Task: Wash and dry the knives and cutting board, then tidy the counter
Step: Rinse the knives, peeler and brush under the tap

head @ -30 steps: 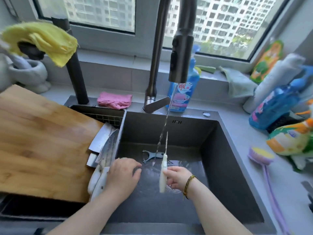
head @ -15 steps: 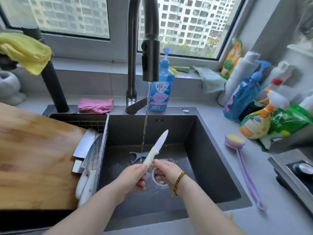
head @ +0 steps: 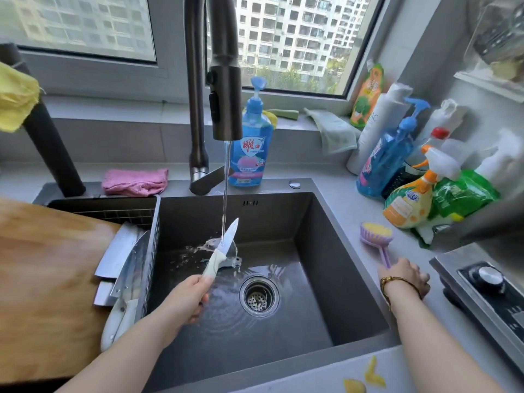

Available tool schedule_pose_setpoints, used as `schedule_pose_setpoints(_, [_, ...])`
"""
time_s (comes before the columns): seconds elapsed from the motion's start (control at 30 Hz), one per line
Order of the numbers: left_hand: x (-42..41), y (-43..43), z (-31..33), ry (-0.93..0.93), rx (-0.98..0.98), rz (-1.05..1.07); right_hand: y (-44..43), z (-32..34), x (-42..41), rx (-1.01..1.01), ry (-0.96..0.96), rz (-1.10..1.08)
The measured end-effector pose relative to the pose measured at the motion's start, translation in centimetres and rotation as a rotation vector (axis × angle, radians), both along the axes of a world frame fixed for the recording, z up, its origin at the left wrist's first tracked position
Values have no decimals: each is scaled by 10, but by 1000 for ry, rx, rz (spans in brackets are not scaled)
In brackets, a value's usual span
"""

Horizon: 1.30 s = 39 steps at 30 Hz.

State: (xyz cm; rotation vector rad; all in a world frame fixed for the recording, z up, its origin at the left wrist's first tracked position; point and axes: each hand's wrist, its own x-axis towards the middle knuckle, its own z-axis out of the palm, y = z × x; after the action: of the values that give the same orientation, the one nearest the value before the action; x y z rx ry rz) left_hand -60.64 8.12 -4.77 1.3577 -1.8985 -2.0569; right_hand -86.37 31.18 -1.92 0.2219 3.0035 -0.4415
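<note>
My left hand (head: pixel 185 299) grips the pale handle of a small white-bladed knife (head: pixel 224 245) over the dark sink (head: pixel 326 268), its blade tilted up under the running water from the tap (head: pixel 225 89). My right hand (head: pixel 402 277) is out on the counter to the right, fingers curled round the handle of a purple dish brush (head: pixel 375 234). Two cleavers (head: pixel 124 265) with white handles lie at the sink's left edge against the wooden cutting board (head: pixel 48 279). A blue peeler (head: pixel 231 262) lies in the sink behind the knife.
A pink cloth (head: pixel 134 181) and blue soap bottle (head: pixel 251 148) sit behind the sink. Several cleaning bottles (head: pixel 411 199) crowd the right counter. A stove knob (head: pixel 487 276) is at far right. Yellow peel scraps (head: pixel 368 378) lie on the front edge. A yellow cloth (head: pixel 15 100) hangs upper left.
The knife passed from my right hand to my left hand. My right hand left the sink and moved right onto the brush handle. The view shifted right.
</note>
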Motion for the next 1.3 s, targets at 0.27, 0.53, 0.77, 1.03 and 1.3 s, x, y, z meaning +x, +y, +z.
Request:
schedule_pose_setpoints(0.27, [1,-8,-2,-4,-67,35,-15,10,1,-43,-64,91])
schedule_pose_setpoints(0.53, [6,-13,-5,-54,-91,11,-74,26,56,-278,-310,507])
schedule_pose_setpoints(0.77, [9,-17,-5,-45,-81,34,-111,14,115,-209,-245,820])
schedule_pose_setpoints(1.03, [12,-15,-16,-21,-71,-43,-126,2,120,178,-72,897])
schedule_pose_setpoints(1.3, [13,-14,-16,-11,-35,-67,-124,4,115,255,-72,905])
